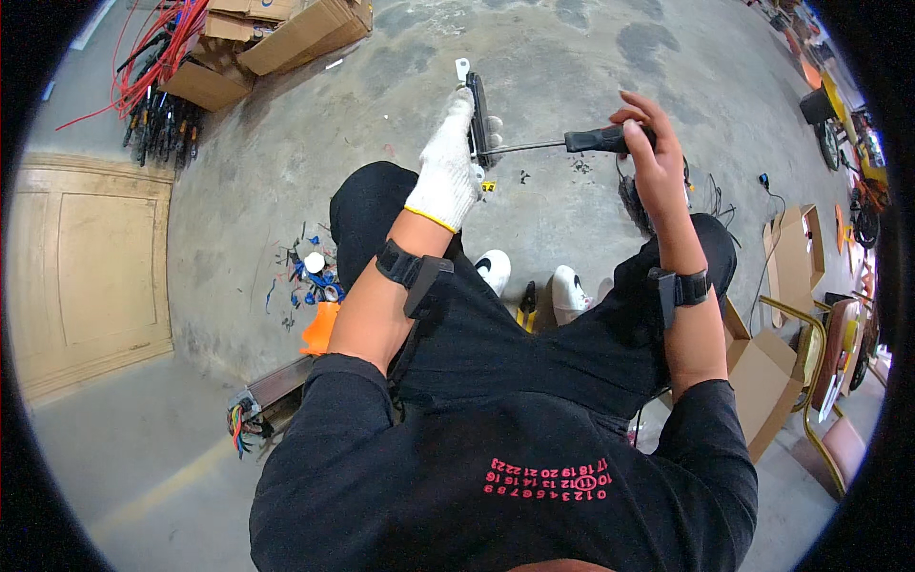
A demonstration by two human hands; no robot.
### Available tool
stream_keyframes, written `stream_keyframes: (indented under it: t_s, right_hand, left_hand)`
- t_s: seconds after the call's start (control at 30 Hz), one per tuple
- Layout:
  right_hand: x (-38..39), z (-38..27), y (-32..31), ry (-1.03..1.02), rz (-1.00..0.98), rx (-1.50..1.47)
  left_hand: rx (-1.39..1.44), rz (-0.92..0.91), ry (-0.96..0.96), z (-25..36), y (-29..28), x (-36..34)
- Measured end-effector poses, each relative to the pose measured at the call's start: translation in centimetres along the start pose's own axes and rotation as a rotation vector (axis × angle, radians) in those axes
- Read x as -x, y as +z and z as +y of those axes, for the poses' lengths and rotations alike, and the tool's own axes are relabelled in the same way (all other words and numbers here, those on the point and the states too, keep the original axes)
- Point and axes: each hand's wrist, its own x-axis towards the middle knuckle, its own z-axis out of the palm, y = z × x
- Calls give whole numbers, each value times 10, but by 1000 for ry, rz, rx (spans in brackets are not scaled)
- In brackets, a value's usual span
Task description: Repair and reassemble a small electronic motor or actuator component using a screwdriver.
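"Two hands at work; which step looks in hand?"

"Screw-driving, I judge. At upper centre, the gloved left hand is closed round a dark, narrow device; the bare right hand curls loosely about a screwdriver, its tip at the device's lower part."

"And next?"

"Probably a firm left hold and a twist in line with the shaft. Tightening or loosening, I cannot tell."

"Room to move?"

"Bare concrete floor spreads above both hands. Knees bound the space below, cables show beside the right wrist, and a cardboard box sits well apart, upper left."
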Motion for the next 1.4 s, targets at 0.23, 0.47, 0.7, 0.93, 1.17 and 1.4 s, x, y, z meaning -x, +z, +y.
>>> stream_keyframes:
  t_s: [0.23, 0.47, 0.7, 0.93, 1.17, 1.4]
  right_hand:
    - [-5, 13, 0, 734, -217, 253]
    - [-8, 6, -2, 533, -44, -113]
    - [-8, 9, -7, 429, -100, 33]
    - [-9, 11, -6, 583, -166, 80]
    - [-5, 12, -5, 292, -58, -36]
    - [-9, 21, -5, 759, -176, 276]
  left_hand:
    - [-17, 18, 13, 3, 4, 1]
    - [-59, -2, -10, -3, 1, 1]
    - [-43, -5, -59, -4, 3, -1]
    - [-54, 0, -59, -4, 2, 0]
    - [-23, -10, -45, -4, 1, -2]
    - [-57, 33, -55, -4, 2, -3]
